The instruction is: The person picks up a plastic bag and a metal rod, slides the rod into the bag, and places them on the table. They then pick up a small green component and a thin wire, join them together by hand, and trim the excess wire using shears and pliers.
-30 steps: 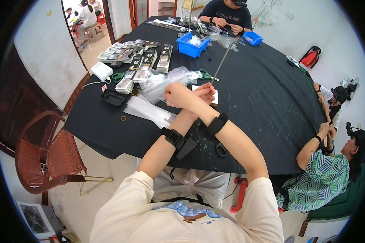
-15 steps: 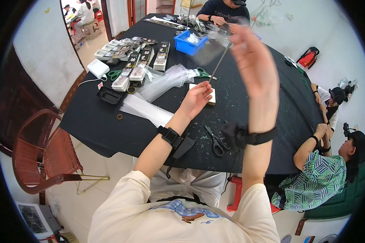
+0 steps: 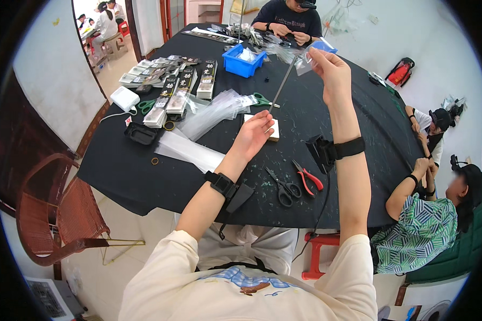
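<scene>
My left hand [image 3: 253, 132] is closed on the lower end of a thin metal rod [image 3: 284, 84], which slants up and to the right over the table. Beside the rod's upper end, my right hand [image 3: 332, 70] pinches a small clear plastic bag [image 3: 304, 65]. Whether bag and rod touch, I cannot tell. Under my left hand lies a small white-topped block [image 3: 273, 131], partly hidden. Black-handled scissors [image 3: 285, 187] and red-handled pliers [image 3: 307, 177] lie nearer to me. Left of my hands, clear plastic sleeves [image 3: 211, 115] are spread out.
Stacks of printed packets [image 3: 181, 91] stand at the left on the black-covered table [image 3: 353, 211]. A blue bin [image 3: 243, 61] and green-handled scissors [image 3: 262, 100] are farther back. Co-workers sit at the far side and right. A wicker chair [image 3: 77, 206] and red stool [image 3: 317, 254] flank me.
My right hand, blurred and higher before, has come down slightly beside the rod's upper end with the clear bag. The pliers, formerly hidden by my right wrist, now show. My left hand keeps the rod.
</scene>
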Motion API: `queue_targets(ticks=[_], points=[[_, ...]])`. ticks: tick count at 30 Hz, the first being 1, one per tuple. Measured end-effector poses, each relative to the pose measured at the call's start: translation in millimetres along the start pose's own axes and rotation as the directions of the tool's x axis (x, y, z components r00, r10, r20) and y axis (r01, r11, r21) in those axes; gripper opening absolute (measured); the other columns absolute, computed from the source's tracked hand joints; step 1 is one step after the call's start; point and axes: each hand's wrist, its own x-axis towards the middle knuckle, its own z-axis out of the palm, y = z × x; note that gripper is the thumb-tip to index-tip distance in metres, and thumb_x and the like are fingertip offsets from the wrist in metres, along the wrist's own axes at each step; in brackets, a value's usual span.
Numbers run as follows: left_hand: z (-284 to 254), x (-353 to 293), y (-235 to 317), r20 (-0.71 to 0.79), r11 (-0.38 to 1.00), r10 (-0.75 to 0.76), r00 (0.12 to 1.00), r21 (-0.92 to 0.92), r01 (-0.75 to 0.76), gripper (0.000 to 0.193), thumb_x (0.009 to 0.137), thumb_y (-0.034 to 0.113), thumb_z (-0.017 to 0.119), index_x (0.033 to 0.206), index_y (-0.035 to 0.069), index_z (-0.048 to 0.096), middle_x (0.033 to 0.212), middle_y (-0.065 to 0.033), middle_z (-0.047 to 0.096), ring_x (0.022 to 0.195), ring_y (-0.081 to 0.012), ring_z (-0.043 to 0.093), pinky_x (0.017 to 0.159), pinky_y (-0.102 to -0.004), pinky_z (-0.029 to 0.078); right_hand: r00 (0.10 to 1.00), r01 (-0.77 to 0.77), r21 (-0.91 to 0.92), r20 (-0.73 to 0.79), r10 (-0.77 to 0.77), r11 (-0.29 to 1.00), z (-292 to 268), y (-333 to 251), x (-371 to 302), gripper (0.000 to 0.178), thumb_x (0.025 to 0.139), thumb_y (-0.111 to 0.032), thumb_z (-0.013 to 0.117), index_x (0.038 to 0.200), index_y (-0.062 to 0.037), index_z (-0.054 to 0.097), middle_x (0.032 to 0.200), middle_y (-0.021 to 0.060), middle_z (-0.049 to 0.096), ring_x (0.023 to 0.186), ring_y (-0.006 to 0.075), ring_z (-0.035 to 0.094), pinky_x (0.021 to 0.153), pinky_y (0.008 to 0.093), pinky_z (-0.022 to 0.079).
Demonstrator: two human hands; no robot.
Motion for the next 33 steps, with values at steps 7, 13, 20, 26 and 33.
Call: queue_targets(ticks=[7, 13, 20, 26, 33], points=[[2.5, -0.9, 1.6, 0.000, 1.000, -0.001, 1.000, 0.019, 0.001, 0.015, 0.083, 0.004, 0.052, 0.098, 0.007, 0.051, 0.089, -0.0027, 0.055, 0.086, -0.0143, 0.053, 0.076, -0.0274, 0.044, 0.999, 0.044, -0.028, 0.014, -0.044, 0.999, 3.4, 1.1, 3.2, 0.014, 0.074, -0.010, 0.068, 0.078, 0.0030, 0.063, 0.069, 0.0040, 0.061, 0.059, 0.0061, 0.050, 0.056, 0.0190, 0.038], [2.2, -1.1, 2.3, -0.003, 1.000, 0.001, 1.000, 0.009, -0.001, 0.015, 0.084, 0.004, 0.052, 0.098, 0.007, 0.051, 0.090, -0.0027, 0.056, 0.086, -0.0144, 0.053, 0.076, -0.0274, 0.044, 0.999, 0.035, -0.016, 0.002, -0.035, 0.999, 9.9, -8.8, -2.8, 0.017, 0.079, -0.014, 0.063, 0.079, 0.0031, 0.064, 0.076, 0.0051, 0.063, 0.067, 0.0082, 0.054, 0.060, 0.0210, 0.042], [1.2, -0.6, 3.2, 0.013, 1.000, 0.004, 1.000, -0.002, -0.004, 0.013, 0.084, 0.004, 0.051, 0.097, 0.007, 0.051, 0.090, -0.0028, 0.056, 0.086, -0.0146, 0.054, 0.076, -0.0279, 0.044, 0.994, -0.108, 0.059, -0.014, 0.109, 0.992, -3.3, -14.8, 2.4, 0.018, 0.083, -0.007, 0.047, 0.094, 0.0059, 0.054, 0.080, 0.0096, 0.059, 0.066, 0.0110, 0.053, 0.063, 0.0278, 0.045], [-0.7, -0.6, 2.9, 0.005, 1.000, -0.003, 1.000, -0.009, 0.003, 0.013, 0.084, 0.004, 0.051, 0.096, 0.007, 0.051, 0.090, -0.0032, 0.056, 0.086, -0.0150, 0.053, 0.077, -0.0282, 0.044, 0.902, -0.427, -0.008, -0.075, 0.425, 0.904, -30.1, 14.0, 1.8, 0.020, 0.083, -0.021, 0.052, 0.081, -0.0018, 0.046, 0.064, 0.0005, 0.038, 0.051, 0.0082, 0.037, 0.050, 0.0272, 0.039], [-0.1, -1.1, 3.6, 0.000, 1.000, 0.002, 1.000, 0.005, -0.002, 0.014, 0.084, 0.004, 0.051, 0.098, 0.007, 0.051, 0.089, -0.0032, 0.056, 0.087, -0.0149, 0.053, 0.077, -0.0284, 0.044, 0.900, -0.432, 0.199, 0.028, 0.436, 0.879, -45.7, 11.2, -1.5, 0.042, 0.093, -0.024, 0.024, 0.105, 0.0083, 0.049, 0.068, 0.0038, 0.048, 0.053, 0.0114, 0.042, 0.051, 0.0263, 0.039]])
